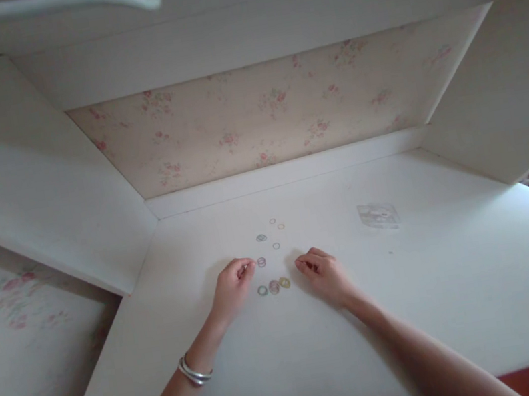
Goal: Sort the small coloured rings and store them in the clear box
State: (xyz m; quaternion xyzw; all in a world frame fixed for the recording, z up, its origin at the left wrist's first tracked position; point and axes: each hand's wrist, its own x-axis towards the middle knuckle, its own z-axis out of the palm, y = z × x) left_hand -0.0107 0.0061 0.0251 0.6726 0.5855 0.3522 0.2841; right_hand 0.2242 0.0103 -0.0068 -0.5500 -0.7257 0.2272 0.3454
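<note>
My left hand [232, 286] rests on the white tabletop with thumb and forefinger pinched together. Its fingertips are right beside a couple of pinkish thin bands [262, 262], possibly touching them. Across from it, my right hand [324, 274] is closed with curled fingers. Whatever either pinch holds is hidden or too small to make out. Between the wrists lie small clusters of bands: green [262, 291], pinkish [274, 287] and yellow [284, 282]. Farther back are a grey cluster [262, 237], a single greyish band [276, 246] and two yellowish-orange bands [280, 227].
A clear plastic packet or box [378, 216] lies to the right on the white tabletop [460, 273]. White side panels [47, 173] and a shelf overhead enclose the space. Floral wallpaper [274, 108] covers the back. A white cable [59, 1] hangs at the top left.
</note>
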